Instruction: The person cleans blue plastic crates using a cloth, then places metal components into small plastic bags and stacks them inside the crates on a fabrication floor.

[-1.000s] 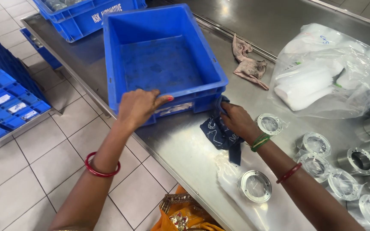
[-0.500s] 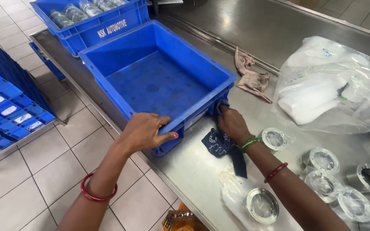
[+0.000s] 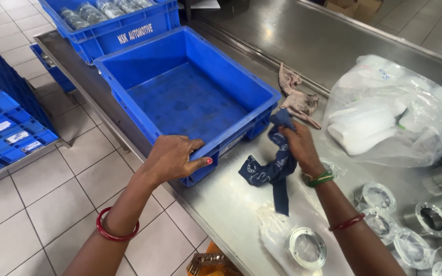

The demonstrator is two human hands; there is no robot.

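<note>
The big blue crate (image 3: 188, 99) on the steel table (image 3: 231, 204) is empty. The left hand (image 3: 172, 158) curls around its near corner. At 3 o'clock from it, the right hand (image 3: 299, 145) is closed around a dark blue cloth (image 3: 272, 171) beside the crate. At 11 o'clock, another crate (image 3: 124, 28) holds wrapped metal parts, cut off at the top. The clear bag (image 3: 384, 112) hides blurry white things.

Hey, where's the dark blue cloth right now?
In the head view, the dark blue cloth hangs from the right hand at the right corner of the empty blue crate, above the steel table.
</note>
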